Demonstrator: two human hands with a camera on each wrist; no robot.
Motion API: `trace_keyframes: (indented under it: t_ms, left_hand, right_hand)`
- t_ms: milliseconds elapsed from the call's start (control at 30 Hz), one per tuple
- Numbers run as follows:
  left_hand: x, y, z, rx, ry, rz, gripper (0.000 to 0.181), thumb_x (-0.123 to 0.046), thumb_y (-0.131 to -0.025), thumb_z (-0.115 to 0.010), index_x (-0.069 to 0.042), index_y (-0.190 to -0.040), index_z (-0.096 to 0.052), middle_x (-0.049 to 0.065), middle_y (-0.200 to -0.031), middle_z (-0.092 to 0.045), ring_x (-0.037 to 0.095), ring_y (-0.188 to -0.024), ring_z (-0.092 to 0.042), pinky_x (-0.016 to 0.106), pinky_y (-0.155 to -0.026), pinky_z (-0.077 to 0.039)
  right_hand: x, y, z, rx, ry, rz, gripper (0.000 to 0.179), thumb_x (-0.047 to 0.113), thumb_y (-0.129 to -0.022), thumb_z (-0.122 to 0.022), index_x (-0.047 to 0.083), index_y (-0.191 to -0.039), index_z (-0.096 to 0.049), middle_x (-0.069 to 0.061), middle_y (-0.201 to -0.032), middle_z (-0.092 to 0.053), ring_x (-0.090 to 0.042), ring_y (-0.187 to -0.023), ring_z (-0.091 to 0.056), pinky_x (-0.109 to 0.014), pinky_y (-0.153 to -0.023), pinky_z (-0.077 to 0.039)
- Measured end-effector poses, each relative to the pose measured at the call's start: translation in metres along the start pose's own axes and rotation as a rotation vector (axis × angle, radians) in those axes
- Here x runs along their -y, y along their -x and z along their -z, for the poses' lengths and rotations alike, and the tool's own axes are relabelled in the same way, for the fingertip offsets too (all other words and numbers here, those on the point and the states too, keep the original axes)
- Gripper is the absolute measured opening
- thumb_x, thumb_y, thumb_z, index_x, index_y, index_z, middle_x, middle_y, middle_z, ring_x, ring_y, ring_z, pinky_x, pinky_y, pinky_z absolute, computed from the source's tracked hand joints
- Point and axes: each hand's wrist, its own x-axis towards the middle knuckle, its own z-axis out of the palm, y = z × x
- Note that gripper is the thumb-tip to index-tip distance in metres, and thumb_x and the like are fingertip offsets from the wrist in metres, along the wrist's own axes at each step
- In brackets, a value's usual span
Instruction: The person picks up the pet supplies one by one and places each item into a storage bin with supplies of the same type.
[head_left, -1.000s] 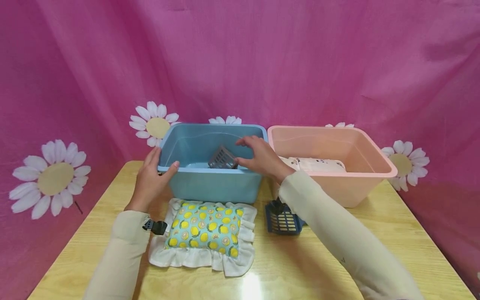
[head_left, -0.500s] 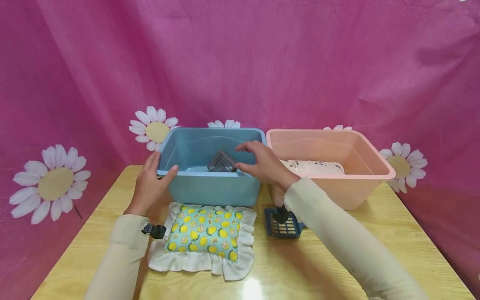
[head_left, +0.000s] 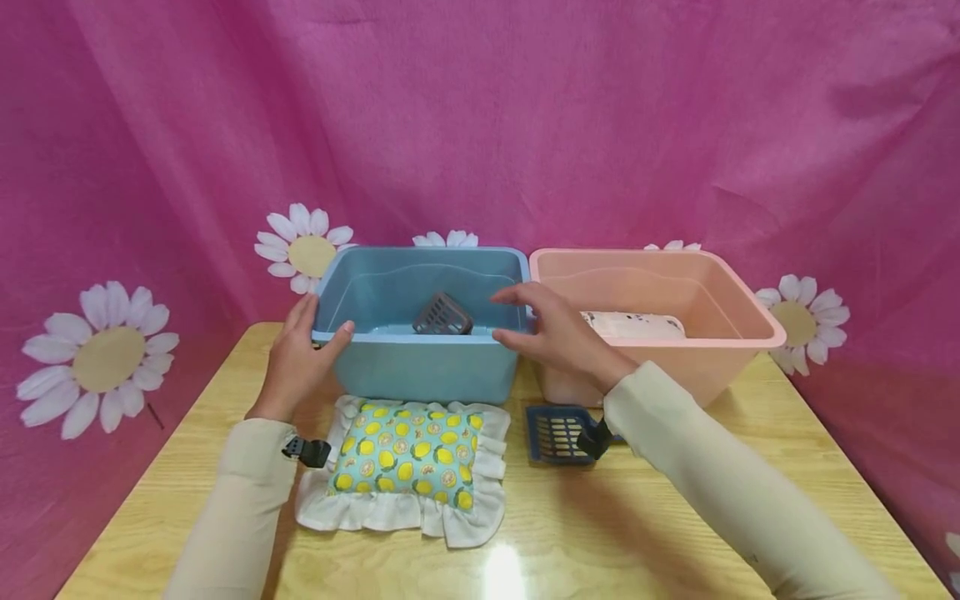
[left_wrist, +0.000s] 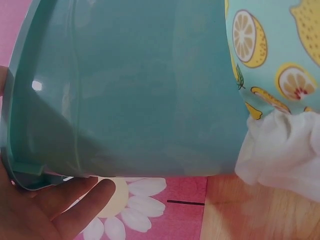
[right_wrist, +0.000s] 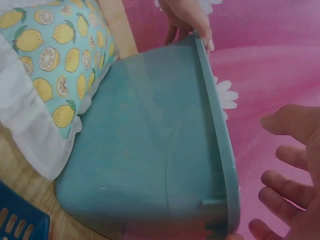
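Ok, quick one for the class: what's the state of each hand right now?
Left hand: holding the blue tub at its near-left corner.
Right hand: open, holding nothing.

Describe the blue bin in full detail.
The blue bin is a deep, open-topped tub, apparently plastic, slightly glossy, with a projecting rim and walls narrowing downward. It stands upright on the wooden table, beside the pink bin and just behind the lemon-print cushion. A gray slotted scoop sits inside. The left hand grips the bin's near-left rim corner.

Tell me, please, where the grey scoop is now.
In the head view, the grey scoop sits inside the blue bin, left of the pink bin.
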Motion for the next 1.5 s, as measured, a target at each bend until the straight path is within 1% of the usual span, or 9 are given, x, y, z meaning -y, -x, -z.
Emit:
trace_keyframes:
  t_ms: [67,233,367,467,667,867,1000,1233,1500]
  left_hand:
    - [-0.001,0.0,0.0,0.004,0.004,0.007,0.087,-0.058,-0.09,-0.054,-0.016,-0.156,-0.015,0.011,-0.159,-0.017,0.045,-0.136,-0.029,0.067,-0.092,-0.04]
    - [-0.002,0.0,0.0,0.003,0.005,0.012,0.086,-0.057,-0.09,-0.055,-0.017,-0.156,-0.016,0.01,-0.159,-0.018,0.045,-0.136,-0.03,0.068,-0.092,-0.04]
    - [-0.001,0.0,0.0,0.004,0.0,0.002,0.085,-0.056,-0.091,-0.054,-0.017,-0.156,-0.016,0.01,-0.159,-0.017,0.045,-0.137,-0.029,0.068,-0.093,-0.039]
    - [-0.001,0.0,-0.001,0.001,-0.002,0.001,0.085,-0.056,-0.091,-0.054,-0.017,-0.156,-0.016,0.01,-0.16,-0.016,0.045,-0.137,-0.029,0.069,-0.093,-0.038]
    - [-0.001,-0.001,0.0,-0.007,-0.012,-0.007,0.085,-0.055,-0.091,-0.054,-0.013,-0.155,-0.017,0.012,-0.159,-0.018,0.045,-0.137,-0.029,0.069,-0.095,-0.037]
    - [-0.001,-0.002,-0.001,-0.01,-0.011,-0.009,0.085,-0.055,-0.091,-0.054,-0.012,-0.155,-0.018,0.012,-0.159,-0.018,0.044,-0.137,-0.029,0.069,-0.096,-0.036]
    - [0.0,-0.003,-0.001,-0.011,-0.008,-0.007,0.085,-0.056,-0.091,-0.054,-0.013,-0.155,-0.018,0.011,-0.159,-0.018,0.044,-0.137,-0.029,0.068,-0.096,-0.036]
    - [-0.001,-0.002,-0.001,-0.017,-0.004,-0.015,0.084,-0.055,-0.091,-0.054,-0.013,-0.155,-0.019,0.011,-0.159,-0.019,0.044,-0.136,-0.03,0.068,-0.096,-0.037]
    - [0.0,-0.001,-0.002,-0.021,-0.001,-0.02,0.082,-0.052,-0.092,-0.055,-0.014,-0.155,-0.02,0.011,-0.158,-0.02,0.044,-0.135,-0.031,0.068,-0.095,-0.038]
  right_hand:
    - [0.001,0.006,0.003,0.004,-0.024,-0.028,0.049,0.026,-0.086,-0.074,0.013,-0.13,-0.056,0.0,-0.13,-0.054,-0.018,-0.119,-0.049,-0.041,-0.099,-0.047]
    - [0.002,0.019,0.01,-0.01,-0.041,-0.051,0.048,0.028,-0.086,-0.074,0.016,-0.129,-0.057,0.002,-0.129,-0.055,-0.017,-0.119,-0.05,-0.043,-0.101,-0.045]
    - [0.001,0.029,0.014,-0.037,-0.045,-0.023,0.046,0.026,-0.085,-0.075,0.017,-0.126,-0.058,0.003,-0.123,-0.058,-0.021,-0.117,-0.053,-0.043,-0.099,-0.047]
    - [-0.002,0.036,0.016,-0.058,-0.037,0.022,0.045,0.024,-0.085,-0.076,0.014,-0.125,-0.06,0.0,-0.122,-0.06,-0.024,-0.116,-0.055,-0.044,-0.099,-0.047]
    - [-0.009,0.049,0.02,-0.104,0.001,0.076,0.043,0.02,-0.084,-0.076,0.009,-0.122,-0.061,-0.007,-0.118,-0.063,-0.022,-0.112,-0.058,-0.044,-0.095,-0.048]
    - [-0.017,0.063,0.024,-0.147,0.014,0.114,0.041,0.016,-0.083,-0.077,0.007,-0.12,-0.064,-0.005,-0.117,-0.064,-0.02,-0.111,-0.059,-0.039,-0.096,-0.047]
    - [-0.021,0.072,0.027,-0.152,0.008,0.107,0.041,0.016,-0.083,-0.077,0.01,-0.121,-0.063,-0.003,-0.117,-0.065,-0.019,-0.109,-0.06,-0.038,-0.096,-0.047]
    - [-0.024,0.087,0.032,-0.137,0.006,0.056,0.04,0.018,-0.084,-0.076,0.012,-0.121,-0.063,-0.001,-0.118,-0.064,-0.019,-0.109,-0.058,-0.039,-0.095,-0.047]
    - [-0.028,0.105,0.035,-0.139,0.023,0.048,0.038,0.01,-0.084,-0.075,0.011,-0.12,-0.063,-0.002,-0.117,-0.065,-0.015,-0.107,-0.058,-0.037,-0.093,-0.048]
